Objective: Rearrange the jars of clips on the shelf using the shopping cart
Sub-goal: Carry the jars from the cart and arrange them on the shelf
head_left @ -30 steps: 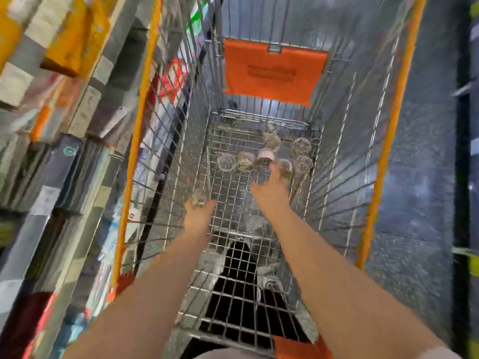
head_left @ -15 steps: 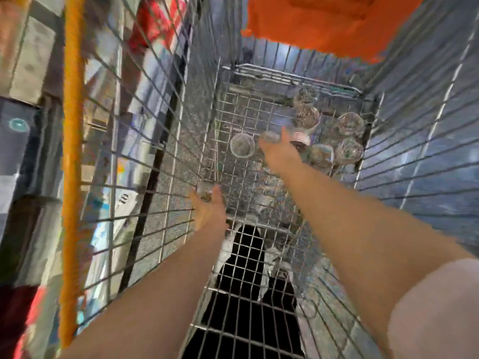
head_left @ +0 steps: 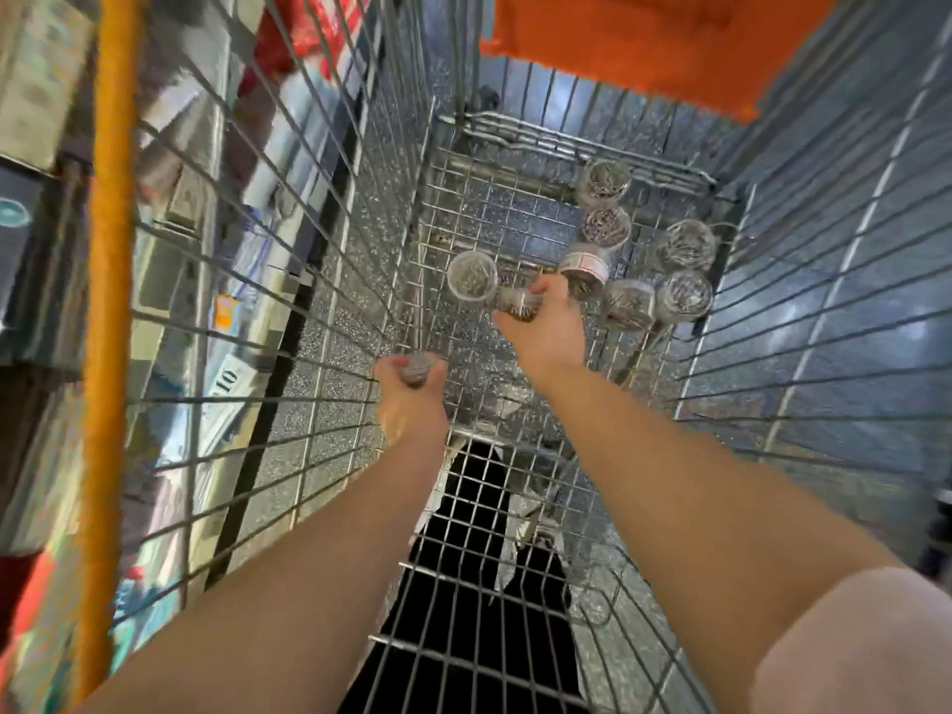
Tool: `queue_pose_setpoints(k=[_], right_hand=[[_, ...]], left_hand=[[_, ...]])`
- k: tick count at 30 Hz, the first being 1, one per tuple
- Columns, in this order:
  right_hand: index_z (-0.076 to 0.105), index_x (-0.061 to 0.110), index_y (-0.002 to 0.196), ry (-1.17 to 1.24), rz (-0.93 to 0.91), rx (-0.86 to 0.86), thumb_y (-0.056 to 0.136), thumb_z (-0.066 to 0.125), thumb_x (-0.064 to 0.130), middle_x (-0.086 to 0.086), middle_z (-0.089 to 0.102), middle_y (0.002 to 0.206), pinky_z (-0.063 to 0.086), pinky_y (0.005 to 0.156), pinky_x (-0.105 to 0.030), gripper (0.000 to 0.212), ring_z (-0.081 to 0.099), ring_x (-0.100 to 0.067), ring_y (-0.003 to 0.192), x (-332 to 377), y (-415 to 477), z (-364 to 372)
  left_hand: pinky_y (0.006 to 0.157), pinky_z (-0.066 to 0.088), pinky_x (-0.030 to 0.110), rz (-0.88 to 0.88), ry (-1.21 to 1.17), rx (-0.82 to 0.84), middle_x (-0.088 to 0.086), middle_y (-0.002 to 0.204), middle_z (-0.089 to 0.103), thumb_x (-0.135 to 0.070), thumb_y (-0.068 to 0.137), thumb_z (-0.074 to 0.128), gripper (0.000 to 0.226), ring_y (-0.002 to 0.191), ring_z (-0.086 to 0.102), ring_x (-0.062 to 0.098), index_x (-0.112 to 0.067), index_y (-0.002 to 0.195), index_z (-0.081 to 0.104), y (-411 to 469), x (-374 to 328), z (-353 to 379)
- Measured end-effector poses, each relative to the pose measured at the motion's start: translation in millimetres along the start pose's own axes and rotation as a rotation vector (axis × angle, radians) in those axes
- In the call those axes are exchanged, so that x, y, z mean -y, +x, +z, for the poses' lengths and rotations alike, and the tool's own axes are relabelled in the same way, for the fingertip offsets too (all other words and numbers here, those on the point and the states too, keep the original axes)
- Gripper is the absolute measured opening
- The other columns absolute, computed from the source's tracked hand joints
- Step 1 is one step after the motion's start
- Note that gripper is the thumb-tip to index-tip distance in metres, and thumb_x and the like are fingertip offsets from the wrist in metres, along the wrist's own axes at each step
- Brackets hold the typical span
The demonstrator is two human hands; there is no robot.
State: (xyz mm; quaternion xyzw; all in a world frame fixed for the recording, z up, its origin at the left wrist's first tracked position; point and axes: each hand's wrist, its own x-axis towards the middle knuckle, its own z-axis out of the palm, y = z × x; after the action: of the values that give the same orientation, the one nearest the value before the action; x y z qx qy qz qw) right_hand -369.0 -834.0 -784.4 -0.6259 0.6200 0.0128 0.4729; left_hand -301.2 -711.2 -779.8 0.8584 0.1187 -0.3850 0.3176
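Both my arms reach down into a wire shopping cart (head_left: 329,280). My left hand (head_left: 412,404) grips a small clear jar of clips (head_left: 418,371) near the cart's left side. My right hand (head_left: 546,332) has its fingers curled round another clear jar of clips (head_left: 520,304) on the cart floor. Just left of it stands an upright jar (head_left: 472,275). Several more jars lie and stand at the far right corner, among them a labelled one on its side (head_left: 584,268) and a pair by the right wall (head_left: 685,296).
The cart has an orange rim (head_left: 108,301) and an orange flap (head_left: 644,43) at its far end. Shelves of packaged goods (head_left: 46,198) run along the left. Speckled grey floor shows through the wire. A dark shape, with a shoe, shows below the near cart floor (head_left: 463,584).
My view has dropped deeper into the cart. My right hand has reached forward and closed round a jar on the floor. My left hand keeps hold of its jar.
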Motion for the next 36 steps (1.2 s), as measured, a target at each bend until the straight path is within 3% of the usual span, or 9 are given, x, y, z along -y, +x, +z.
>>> queue_pose_setpoints(k=[5, 10, 14, 17, 20, 23, 25, 30, 36], right_hand=[[0.04, 0.026, 0.113, 0.03, -0.08, -0.111, 0.077, 0.073, 0.035, -0.006, 0.046, 0.109, 0.038, 0.058, -0.02, 0.05, 0.054, -0.02, 0.086, 19.9, -49.0, -18.6], [0.045, 0.023, 0.111, 0.212, -0.223, -0.201, 0.075, 0.074, 0.027, -0.004, 0.043, 0.111, 0.037, 0.079, -0.023, 0.047, 0.048, -0.019, 0.098, 54.7, -111.4, -51.9], [0.045, 0.024, 0.109, 0.31, -0.356, -0.263, 0.072, 0.075, 0.022, -0.001, 0.044, 0.111, 0.033, 0.082, -0.022, 0.047, 0.045, -0.017, 0.102, 79.5, -178.4, -80.0], [0.044, 0.027, 0.104, 0.341, -0.494, -0.298, 0.069, 0.075, 0.023, 0.006, 0.044, 0.103, 0.028, 0.075, -0.018, 0.047, 0.042, -0.011, 0.097, 96.6, -237.6, -102.6], [0.047, 0.023, 0.109, 0.337, -0.618, -0.266, 0.069, 0.076, 0.028, 0.003, 0.049, 0.107, 0.028, 0.074, -0.017, 0.049, 0.041, -0.007, 0.094, 114.2, -294.7, -120.5], [0.044, 0.027, 0.106, 0.359, -0.74, -0.203, 0.071, 0.075, 0.03, 0.002, 0.05, 0.11, 0.032, 0.07, -0.015, 0.047, 0.046, -0.007, 0.091, 137.0, -350.5, -127.4], [0.041, 0.031, 0.105, 0.376, -0.795, -0.135, 0.072, 0.075, 0.03, 0.004, 0.047, 0.109, 0.034, 0.065, -0.009, 0.047, 0.045, -0.005, 0.085, 155.0, -386.5, -124.7], [0.043, 0.024, 0.113, 0.316, -0.994, 0.021, 0.072, 0.075, 0.028, 0.003, 0.045, 0.111, 0.03, 0.071, -0.016, 0.052, 0.047, -0.015, 0.102, 200.0, -467.4, -92.1], [0.043, 0.028, 0.11, 0.306, -1.191, 0.185, 0.07, 0.077, 0.032, 0.005, 0.045, 0.113, 0.033, 0.067, -0.018, 0.053, 0.042, -0.006, 0.098, 251.9, -565.0, -32.7]], left_hand=[[0.045, 0.043, 0.023, 0.086, -0.015, 0.007, 0.005, 0.097, 0.055, -0.029, 0.089, 0.059, 0.029, 0.069, 0.054, 0.018, -0.036, 0.109, 0.039, -43.7, -25.8, -12.2], [0.078, 0.053, 0.042, 0.302, -0.094, -0.034, 0.011, 0.106, 0.062, -0.045, 0.087, 0.057, 0.043, 0.091, 0.061, 0.032, -0.032, 0.121, 0.035, -100.3, -48.6, -33.8], [0.087, 0.051, 0.05, 0.416, -0.349, -0.028, 0.011, 0.113, 0.061, -0.062, 0.074, 0.057, 0.064, 0.099, 0.062, 0.032, -0.039, 0.127, 0.029, -164.1, -53.7, -65.9], [0.09, 0.05, 0.051, 0.463, -0.554, -0.024, 0.003, 0.115, 0.063, -0.066, 0.063, 0.063, 0.073, 0.102, 0.063, 0.025, -0.033, 0.124, 0.039, -215.3, -47.9, -101.3], [0.091, 0.049, 0.047, 0.552, -0.633, -0.047, -0.001, 0.106, 0.066, -0.057, 0.068, 0.069, 0.064, 0.097, 0.064, 0.019, -0.021, 0.117, 0.049, -257.0, -40.8, -142.7], [0.1, 0.042, 0.043, 0.623, -0.696, -0.096, -0.003, 0.125, 0.058, -0.073, 0.056, 0.066, 0.092, 0.114, 0.055, 0.019, -0.021, 0.129, 0.043, -289.0, -33.7, -193.1], [0.102, 0.04, 0.04, 0.651, -0.703, -0.135, -0.008, 0.13, 0.052, -0.075, 0.057, 0.059, 0.092, 0.118, 0.05, 0.013, -0.028, 0.133, 0.039, -311.1, -26.5, -231.6], [0.094, 0.047, 0.046, 0.755, -0.811, -0.259, 0.0, 0.111, 0.064, -0.042, 0.081, 0.065, 0.04, 0.105, 0.06, 0.021, -0.024, 0.115, 0.052, -341.8, -2.4, -335.8], [0.092, 0.049, 0.044, 0.853, -0.755, -0.443, 0.004, 0.112, 0.063, -0.045, 0.061, 0.078, 0.07, 0.101, 0.062, 0.019, -0.02, 0.118, 0.045, -367.1, 36.2, -475.9]])
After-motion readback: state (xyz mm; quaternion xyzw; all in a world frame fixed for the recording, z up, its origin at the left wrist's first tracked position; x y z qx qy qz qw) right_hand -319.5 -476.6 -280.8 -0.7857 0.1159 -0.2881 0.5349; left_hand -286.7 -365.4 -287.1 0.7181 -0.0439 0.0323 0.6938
